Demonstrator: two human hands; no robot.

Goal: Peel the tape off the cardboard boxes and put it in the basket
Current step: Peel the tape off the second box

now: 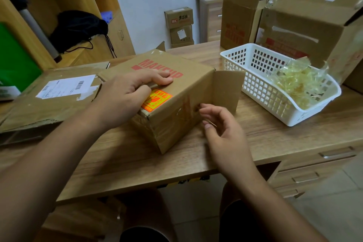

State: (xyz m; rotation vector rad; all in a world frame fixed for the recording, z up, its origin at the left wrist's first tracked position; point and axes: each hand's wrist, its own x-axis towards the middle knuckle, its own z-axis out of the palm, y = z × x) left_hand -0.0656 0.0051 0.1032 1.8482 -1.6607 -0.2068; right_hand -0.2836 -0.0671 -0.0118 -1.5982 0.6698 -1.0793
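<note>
Head camera view: cardboard box [188, 88] with red lettering sits mid-desk, one end flap swung open toward 3 o'clock. Left hand [129, 94] lies on the box top, fingers stretched flat and pressing, thumb beside an orange sticker [157, 99]. Right hand [222, 131] is at 4 o'clock of the box, fingers loosely curled, tips against the glossy tape [176, 116] on its side; whether they pinch any tape I cannot tell. White basket [263, 92] stands at 2 o'clock, near the box, with a crumpled tape wad [296, 82] inside. Flattened carton [49, 108] lies at 9 o'clock on the wooden desk [261, 139].
</note>
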